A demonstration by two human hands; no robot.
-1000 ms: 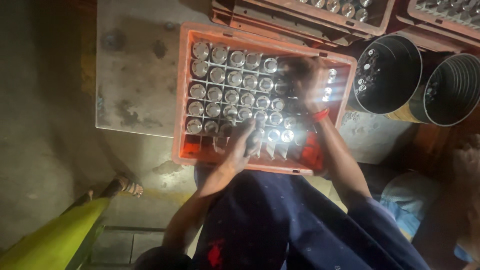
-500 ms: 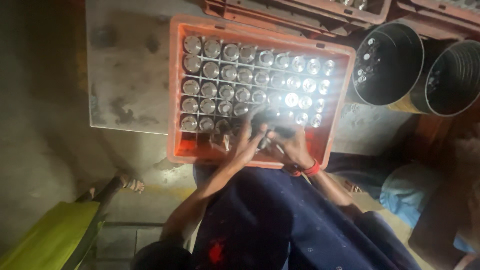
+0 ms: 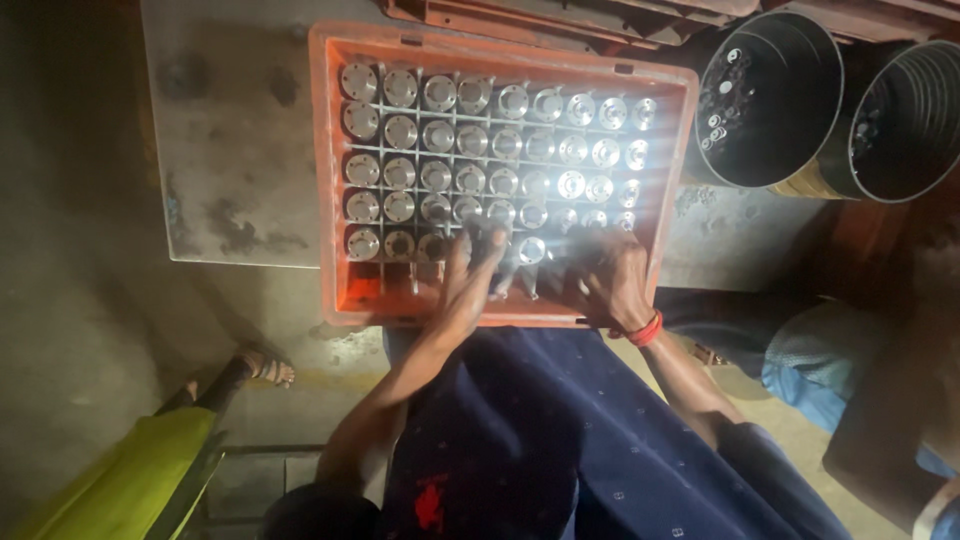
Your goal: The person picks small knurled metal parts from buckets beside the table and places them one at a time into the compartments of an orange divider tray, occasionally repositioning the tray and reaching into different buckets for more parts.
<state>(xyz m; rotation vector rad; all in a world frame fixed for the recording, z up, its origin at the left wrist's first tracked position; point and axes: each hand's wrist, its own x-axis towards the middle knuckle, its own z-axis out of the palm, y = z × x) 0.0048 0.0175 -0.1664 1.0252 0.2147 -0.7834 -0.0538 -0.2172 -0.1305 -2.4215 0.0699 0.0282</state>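
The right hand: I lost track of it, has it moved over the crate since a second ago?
Yes. The right hand came from the far right part of the orange crate to its near edge, beside the left hand.

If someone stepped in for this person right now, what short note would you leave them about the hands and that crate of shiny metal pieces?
Left hand: fingers down in the near row of the orange crate; whether it has a grip on a piece is hidden.
Right hand: also at the near row, further right; grip unclear in the glare.
Metal parts: round, shiny, standing in the crate's grid cells; far rows look filled.
Near-left cells look open.
Two dark buckets stand right of the crate, the nearer with a few small parts inside.
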